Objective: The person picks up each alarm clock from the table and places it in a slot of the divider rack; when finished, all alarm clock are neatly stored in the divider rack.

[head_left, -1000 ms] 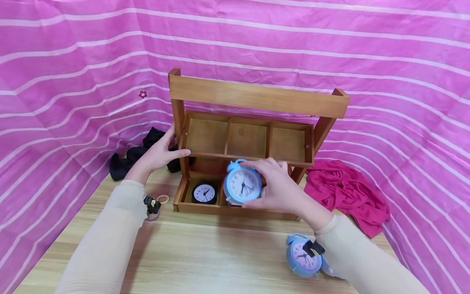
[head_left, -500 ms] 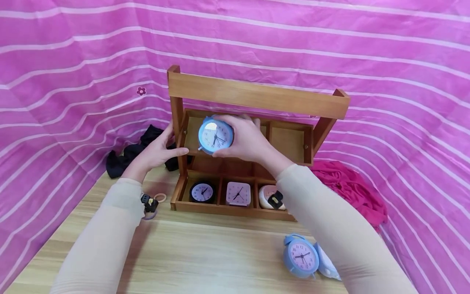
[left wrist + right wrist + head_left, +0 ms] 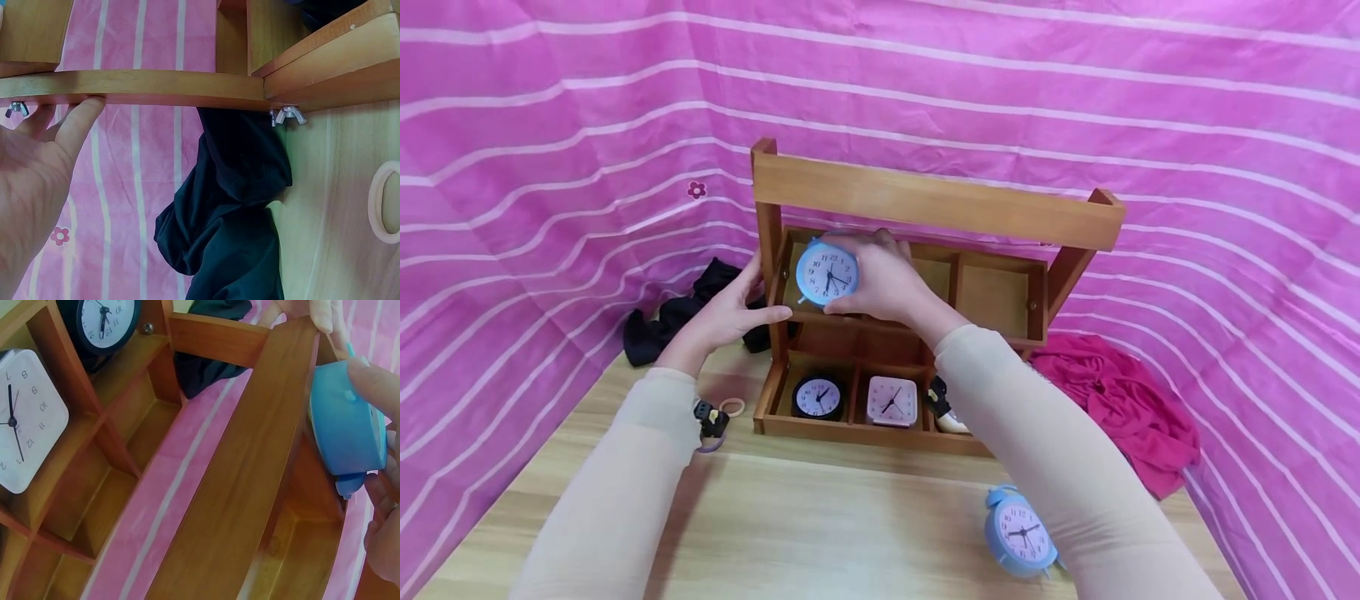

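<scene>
And there's the right hand (image 3: 891, 279), thumb and fingers pinching the blue alarm clock (image 3: 827, 273) at the upper-left compartment of the wooden rack (image 3: 936, 196); left hand (image 3: 728, 315) gripping the rack's left side. Gently now, dial kept outward!

We find the right hand (image 3: 384, 550) gripping a blue clock (image 3: 340, 419) at the wooden rack (image 3: 231, 469), the left hand (image 3: 300, 306) at the far end. A white square clock (image 3: 37, 425) and black round clock (image 3: 111, 326) occupy adjoining compartments; we note black cloth (image 3: 200, 378).
</scene>
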`<state>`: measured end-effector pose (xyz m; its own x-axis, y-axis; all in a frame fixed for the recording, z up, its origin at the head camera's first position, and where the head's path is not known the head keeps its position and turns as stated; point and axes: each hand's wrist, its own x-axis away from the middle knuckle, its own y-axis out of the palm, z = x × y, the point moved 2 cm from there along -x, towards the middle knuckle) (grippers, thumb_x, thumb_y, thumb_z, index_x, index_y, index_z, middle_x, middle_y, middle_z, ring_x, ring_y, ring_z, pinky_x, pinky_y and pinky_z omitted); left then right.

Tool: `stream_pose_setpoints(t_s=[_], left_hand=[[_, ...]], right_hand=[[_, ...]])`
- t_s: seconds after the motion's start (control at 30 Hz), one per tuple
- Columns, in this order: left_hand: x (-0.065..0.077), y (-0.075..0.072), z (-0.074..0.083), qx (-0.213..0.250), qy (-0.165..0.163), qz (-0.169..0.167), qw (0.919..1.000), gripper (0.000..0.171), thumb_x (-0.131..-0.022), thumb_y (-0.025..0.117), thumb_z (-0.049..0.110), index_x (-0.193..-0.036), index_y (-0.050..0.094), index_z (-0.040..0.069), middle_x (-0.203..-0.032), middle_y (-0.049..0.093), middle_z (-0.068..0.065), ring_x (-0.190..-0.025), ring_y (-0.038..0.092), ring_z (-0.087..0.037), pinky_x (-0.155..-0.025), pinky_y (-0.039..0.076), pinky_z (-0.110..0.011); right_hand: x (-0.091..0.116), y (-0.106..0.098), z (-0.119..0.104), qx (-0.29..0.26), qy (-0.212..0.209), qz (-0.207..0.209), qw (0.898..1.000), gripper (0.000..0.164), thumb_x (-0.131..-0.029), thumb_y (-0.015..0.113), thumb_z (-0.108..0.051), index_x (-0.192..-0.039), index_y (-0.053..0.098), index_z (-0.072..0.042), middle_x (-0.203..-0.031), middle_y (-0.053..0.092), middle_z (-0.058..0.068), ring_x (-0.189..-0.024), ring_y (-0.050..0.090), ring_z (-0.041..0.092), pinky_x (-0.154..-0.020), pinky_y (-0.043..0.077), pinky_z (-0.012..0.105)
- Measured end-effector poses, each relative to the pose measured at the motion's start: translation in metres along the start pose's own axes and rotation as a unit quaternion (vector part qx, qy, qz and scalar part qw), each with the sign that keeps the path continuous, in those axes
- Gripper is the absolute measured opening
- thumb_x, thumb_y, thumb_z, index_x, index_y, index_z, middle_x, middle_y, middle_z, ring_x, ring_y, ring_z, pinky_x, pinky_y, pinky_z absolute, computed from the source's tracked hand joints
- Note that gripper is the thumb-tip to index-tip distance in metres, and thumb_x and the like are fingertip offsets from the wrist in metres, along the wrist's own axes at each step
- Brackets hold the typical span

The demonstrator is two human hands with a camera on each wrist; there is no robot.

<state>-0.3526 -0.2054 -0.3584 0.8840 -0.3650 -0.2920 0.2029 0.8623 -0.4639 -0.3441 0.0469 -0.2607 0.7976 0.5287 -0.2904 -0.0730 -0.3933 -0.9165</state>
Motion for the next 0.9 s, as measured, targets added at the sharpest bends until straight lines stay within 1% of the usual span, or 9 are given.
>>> stream_pose_setpoints(t_s=[0.1, 0.27, 0.43, 0.5, 0.63, 0.73, 0.9], left_hand=[[0.002, 0.001, -0.003, 0.002, -0.002, 0.000, 1.0000, 0.107, -0.099, 0.074, 0.014, -0.163, -0.002, 0.053, -0.175, 0.008, 0.005, -0.158, 0.016, -0.034, -0.125, 0.014, -0.063], [0.002, 0.001, -0.008, 0.008, 0.011, -0.001, 0.9999, 0.107, -0.098, 0.075, 0.013, -0.164, -0.001, 0.050, -0.175, 0.009, 0.005, -0.158, 0.017, -0.034, -0.125, 0.014, -0.062], [0.001, 0.001, -0.010, 0.015, 0.020, -0.002, 0.9997, 0.107, -0.098, 0.074, 0.012, -0.165, 0.000, 0.048, -0.175, 0.005, 0.006, -0.158, 0.015, -0.035, -0.125, 0.015, -0.064], [0.001, 0.001, -0.010, 0.016, 0.017, -0.002, 0.9997, 0.106, -0.098, 0.074, 0.012, -0.165, 0.000, 0.048, -0.175, 0.004, 0.006, -0.158, 0.016, -0.036, -0.124, 0.016, -0.063], [0.001, 0.001, -0.009, 0.018, 0.008, 0.002, 0.9998, 0.106, -0.098, 0.073, 0.011, -0.165, 0.001, 0.050, -0.175, 0.005, 0.006, -0.158, 0.017, -0.036, -0.125, 0.017, -0.062], [0.000, 0.002, -0.007, 0.020, 0.009, 0.003, 0.9998, 0.105, -0.099, 0.073, 0.010, -0.165, 0.001, 0.049, -0.175, 0.006, 0.006, -0.158, 0.017, -0.035, -0.125, 0.017, -0.061], [0.000, 0.001, -0.005, 0.016, 0.010, 0.005, 0.9998, 0.104, -0.098, 0.074, 0.011, -0.166, 0.003, 0.048, -0.174, 0.010, 0.004, -0.157, 0.018, -0.034, -0.125, 0.017, -0.062]], right_hand=[[0.001, 0.005, 0.000, 0.001, -0.002, -0.009, 1.000, 0.094, -0.073, 0.094, -0.052, -0.154, 0.052, -0.031, -0.140, 0.063, -0.002, -0.136, 0.040, 0.029, -0.116, 0.025, 0.059], [0.000, 0.011, 0.003, 0.012, 0.002, -0.020, 1.000, 0.093, -0.074, 0.093, -0.051, -0.155, 0.052, -0.031, -0.142, 0.063, -0.003, -0.138, 0.040, 0.029, -0.117, 0.024, 0.058], [-0.004, 0.020, 0.005, 0.006, 0.008, -0.028, 1.000, 0.096, -0.074, 0.094, -0.050, -0.157, 0.049, -0.031, -0.147, 0.060, -0.002, -0.137, 0.041, 0.029, -0.117, 0.023, 0.064], [-0.006, 0.023, 0.005, 0.004, 0.013, -0.031, 0.999, 0.096, -0.074, 0.094, -0.050, -0.157, 0.048, -0.031, -0.150, 0.058, -0.003, -0.135, 0.042, 0.027, -0.115, 0.024, 0.064], [-0.010, 0.026, 0.008, 0.008, 0.022, -0.023, 0.999, 0.084, -0.081, 0.089, -0.048, -0.154, 0.053, -0.029, -0.148, 0.059, -0.001, -0.130, 0.044, 0.026, -0.109, 0.028, 0.059], [-0.012, 0.027, 0.012, 0.017, 0.027, -0.015, 0.999, 0.074, -0.086, 0.085, -0.046, -0.152, 0.057, -0.029, -0.148, 0.060, 0.000, -0.130, 0.045, 0.027, -0.107, 0.027, 0.058], [-0.012, 0.026, 0.013, 0.025, 0.028, -0.019, 0.999, 0.074, -0.087, 0.083, -0.047, -0.153, 0.055, -0.029, -0.152, 0.057, 0.000, -0.133, 0.043, 0.027, -0.109, 0.026, 0.059]])
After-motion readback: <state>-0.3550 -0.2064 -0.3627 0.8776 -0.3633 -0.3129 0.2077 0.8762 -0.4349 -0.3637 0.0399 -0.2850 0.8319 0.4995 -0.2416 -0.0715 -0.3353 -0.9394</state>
